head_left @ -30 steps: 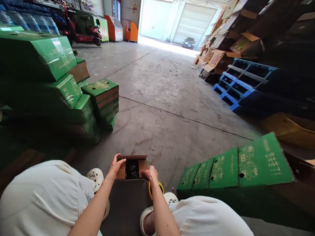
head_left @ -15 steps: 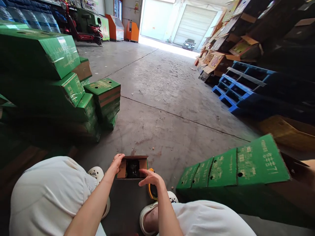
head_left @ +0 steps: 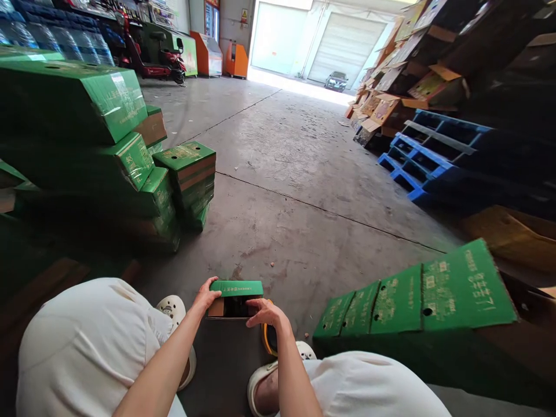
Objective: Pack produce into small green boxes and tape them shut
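A small green cardboard box (head_left: 240, 288) stands between my feet, its far top flap tilted inward over the opening. Dark contents, which I cannot make out, show inside. My left hand (head_left: 205, 297) is closed on the box's far left corner, fingers on the flap. At the right end, my right hand (head_left: 267, 313) touches the box with its fingers stretched over the edge and the thumb apart. Just behind this hand, a yellow and black rounded object (head_left: 270, 340) lies partly hidden on the floor.
A row of green cartons (head_left: 399, 298) lies close on my right. Stacked green boxes (head_left: 125, 107) stand on the left. Blue pallets (head_left: 430, 153) and piled cartons (head_left: 386, 107) are farther right. A red scooter (head_left: 150, 63) is parked at the back left.
The far flap has come down from upright to leaning over the box opening, with my left hand on it. My right hand stays at the right end.
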### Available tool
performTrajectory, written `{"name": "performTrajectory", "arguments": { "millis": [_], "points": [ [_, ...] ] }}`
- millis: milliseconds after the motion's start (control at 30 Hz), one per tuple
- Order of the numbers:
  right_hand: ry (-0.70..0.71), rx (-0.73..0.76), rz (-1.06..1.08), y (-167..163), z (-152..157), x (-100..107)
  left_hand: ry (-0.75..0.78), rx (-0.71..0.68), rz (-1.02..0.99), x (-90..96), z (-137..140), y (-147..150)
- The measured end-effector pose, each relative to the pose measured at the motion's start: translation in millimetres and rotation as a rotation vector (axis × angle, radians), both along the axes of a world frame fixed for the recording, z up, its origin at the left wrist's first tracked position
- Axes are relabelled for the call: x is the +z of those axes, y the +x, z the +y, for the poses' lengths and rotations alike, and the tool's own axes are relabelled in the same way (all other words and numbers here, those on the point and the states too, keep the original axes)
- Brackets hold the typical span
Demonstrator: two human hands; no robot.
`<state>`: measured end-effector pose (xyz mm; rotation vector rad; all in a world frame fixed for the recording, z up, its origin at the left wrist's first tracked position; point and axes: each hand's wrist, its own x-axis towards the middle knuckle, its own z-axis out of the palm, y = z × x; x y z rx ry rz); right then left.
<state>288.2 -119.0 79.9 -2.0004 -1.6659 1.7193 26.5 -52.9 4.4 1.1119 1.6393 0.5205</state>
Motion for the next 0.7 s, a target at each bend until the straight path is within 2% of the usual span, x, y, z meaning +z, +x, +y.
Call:
{"name": "performTrajectory", "arguments": {
  "millis": [133,300,367,433,567,633,700],
  "points": [
    [0.16,0.048,-0.137,-5,-2,5,0.029,0.009,0.024,-7.6,-6,3],
    [0.425,0.071,-0.261,-8,2,13,0.046,0.005,0.037,-9.9,-3,2],
    [0.421,0.148,-0.246,-5,9,12,0.054,0.001,0.048,-8.9,-3,1],
    [0.353,0.223,-0.19,2,19,8,0.056,-0.009,0.062,-7.2,-3,1],
    [0.262,0.253,-0.083,14,36,-6,0.052,-0.036,0.095,-3.9,-3,1],
    [0.293,0.233,-0.063,14,40,-16,0.044,-0.049,0.114,-3.4,-3,1],
    [0.386,0.164,-0.115,9,42,-26,0.035,-0.064,0.131,-3.4,-3,1]
  ]
}}
